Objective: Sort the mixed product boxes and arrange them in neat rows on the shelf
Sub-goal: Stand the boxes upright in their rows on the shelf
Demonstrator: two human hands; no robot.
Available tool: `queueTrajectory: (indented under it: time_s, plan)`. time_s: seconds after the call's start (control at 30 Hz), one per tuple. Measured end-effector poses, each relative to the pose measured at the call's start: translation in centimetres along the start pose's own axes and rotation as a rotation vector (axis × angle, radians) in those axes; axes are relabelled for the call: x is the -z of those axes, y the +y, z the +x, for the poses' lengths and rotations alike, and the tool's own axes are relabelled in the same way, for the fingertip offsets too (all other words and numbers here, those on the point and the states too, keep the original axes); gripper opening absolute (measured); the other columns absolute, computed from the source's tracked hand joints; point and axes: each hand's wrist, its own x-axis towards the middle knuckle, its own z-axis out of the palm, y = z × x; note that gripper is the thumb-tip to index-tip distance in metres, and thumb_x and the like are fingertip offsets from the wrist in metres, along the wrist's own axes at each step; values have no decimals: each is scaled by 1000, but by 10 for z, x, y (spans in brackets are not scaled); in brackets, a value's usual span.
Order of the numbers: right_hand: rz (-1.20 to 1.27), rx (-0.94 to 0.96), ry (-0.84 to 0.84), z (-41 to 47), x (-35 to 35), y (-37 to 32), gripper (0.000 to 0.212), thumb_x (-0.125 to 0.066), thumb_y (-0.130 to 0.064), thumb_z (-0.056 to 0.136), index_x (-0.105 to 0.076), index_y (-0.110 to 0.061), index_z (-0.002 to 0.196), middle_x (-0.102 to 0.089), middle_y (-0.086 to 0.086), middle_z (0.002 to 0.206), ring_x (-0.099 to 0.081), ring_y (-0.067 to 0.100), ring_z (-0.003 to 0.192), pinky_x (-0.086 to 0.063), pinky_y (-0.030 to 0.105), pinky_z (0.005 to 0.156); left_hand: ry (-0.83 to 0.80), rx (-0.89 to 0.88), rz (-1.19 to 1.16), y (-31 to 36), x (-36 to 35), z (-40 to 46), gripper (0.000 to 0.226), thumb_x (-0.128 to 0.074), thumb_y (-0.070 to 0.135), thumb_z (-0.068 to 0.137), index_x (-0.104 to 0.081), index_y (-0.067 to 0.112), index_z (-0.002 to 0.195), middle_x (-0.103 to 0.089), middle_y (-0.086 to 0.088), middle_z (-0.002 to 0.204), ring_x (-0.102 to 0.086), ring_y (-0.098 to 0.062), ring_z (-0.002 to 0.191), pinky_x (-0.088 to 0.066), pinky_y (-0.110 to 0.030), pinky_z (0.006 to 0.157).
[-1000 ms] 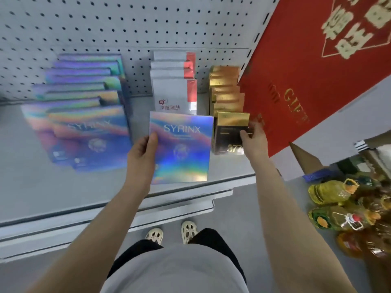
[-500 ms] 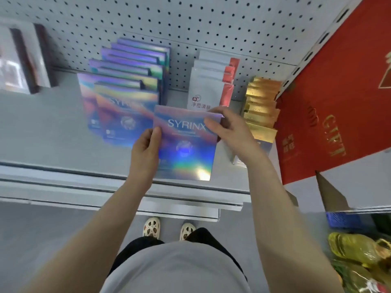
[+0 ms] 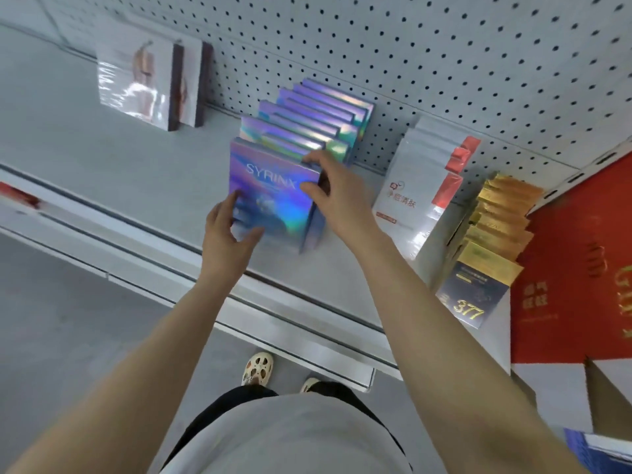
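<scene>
A holographic box marked SYRINX (image 3: pixel 273 203) stands upright at the front of a row of matching holographic boxes (image 3: pixel 307 121) on the grey shelf (image 3: pixel 102 165). My right hand (image 3: pixel 342 196) grips its upper right corner, fingers curled over the top edge. The straight fingers and thumb of my left hand (image 3: pixel 227 234) touch the lower left of the front face. To the right stand a row of white boxes with red corners (image 3: pixel 420 186) and a row of gold boxes (image 3: pixel 499 217), fronted by a navy and gold box marked 377 (image 3: pixel 472 295).
Two shrink-wrapped boxes (image 3: pixel 136 83) stand at the back left against the white pegboard wall (image 3: pixel 444 63). A large red gift box (image 3: pixel 574 268) closes off the shelf's right end. An open cardboard carton (image 3: pixel 608 398) sits on the floor at lower right.
The holographic box moved left and back, from in front of the white and gold rows to the front of the holographic row. My right hand left the gold box and took its upper corner.
</scene>
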Motion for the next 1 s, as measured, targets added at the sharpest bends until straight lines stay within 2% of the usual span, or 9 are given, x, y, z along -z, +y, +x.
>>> queueTrajectory:
  time_s: [0.07, 0.2, 0.4, 0.53, 0.67, 0.73, 0.87, 0.93, 1.0]
  plan:
    - [-130, 42, 15, 6, -4, 0, 35, -72, -17, 85, -62, -14, 118, -60, 5, 113, -59, 19, 95, -47, 33, 83, -2, -57, 123, -4, -3, 7, 81, -80, 18, 74, -41, 23, 145, -44, -11, 135, -49, -19, 116, -40, -26, 100]
    - [-314, 131, 78, 7, -13, 2, 36, -76, -10, 79, -64, -2, 112, -55, 17, 115, -59, 33, 101, -46, 38, 81, 38, -81, 290, -6, -12, 14, 90, -85, 23, 69, -40, 22, 146, -40, -15, 139, -52, -36, 114, -45, -45, 99]
    - [-597, 230, 201, 7, -20, 8, 37, -77, -25, 78, -66, -8, 109, -62, 12, 104, -54, 35, 102, -45, 38, 88, 38, -63, 288, -4, -4, 14, 84, -82, 22, 73, -41, 22, 146, -40, -15, 140, -54, -36, 113, -46, -42, 99]
    - [-563, 238, 188, 9, -18, 7, 36, -74, -22, 79, -65, -7, 111, -61, 12, 105, -51, 34, 104, -42, 37, 92, -6, -14, 245, 1, 2, 13, 73, -75, 20, 80, -42, 28, 145, -39, -9, 141, -52, -28, 116, -48, -41, 98]
    - [-558, 239, 178, 9, -19, -1, 35, -59, -24, 83, -63, -10, 115, -59, 12, 112, -51, 34, 109, -46, 43, 88, -2, 52, 162, 4, 19, 6, 57, -70, 21, 85, -50, 26, 139, -53, -4, 132, -57, -21, 113, -49, -37, 97]
    - [-543, 264, 199, 9, -24, -9, 36, -64, -24, 84, -62, -10, 116, -58, 12, 114, -51, 35, 111, -46, 44, 88, 37, 101, 147, 2, 33, -1, 48, -68, 25, 87, -55, 26, 133, -60, 1, 128, -59, -17, 112, -49, -34, 97]
    - [-469, 303, 177, 4, -53, -34, 32, -64, -22, 85, -65, -10, 114, -60, 15, 114, -55, 38, 107, -44, 46, 85, 130, 172, 53, -8, 67, -18, 35, -64, 20, 90, -62, 25, 125, -67, 6, 117, -61, -6, 100, -48, -19, 90]
    - [-437, 314, 118, 0, -78, -49, 29, -60, -22, 86, -66, -11, 112, -60, 14, 115, -56, 37, 103, -44, 45, 86, 168, 202, -3, -18, 92, -26, 31, -62, 19, 91, -63, 25, 122, -68, 9, 111, -61, 6, 89, -46, -8, 81]
    - [-405, 328, 47, -6, -109, -63, 28, -60, -21, 86, -66, -11, 111, -61, 13, 115, -57, 36, 102, -42, 42, 90, 206, 235, -57, -31, 124, -34, 29, -61, 21, 93, -63, 29, 120, -68, 14, 109, -60, 11, 82, -45, -7, 76]
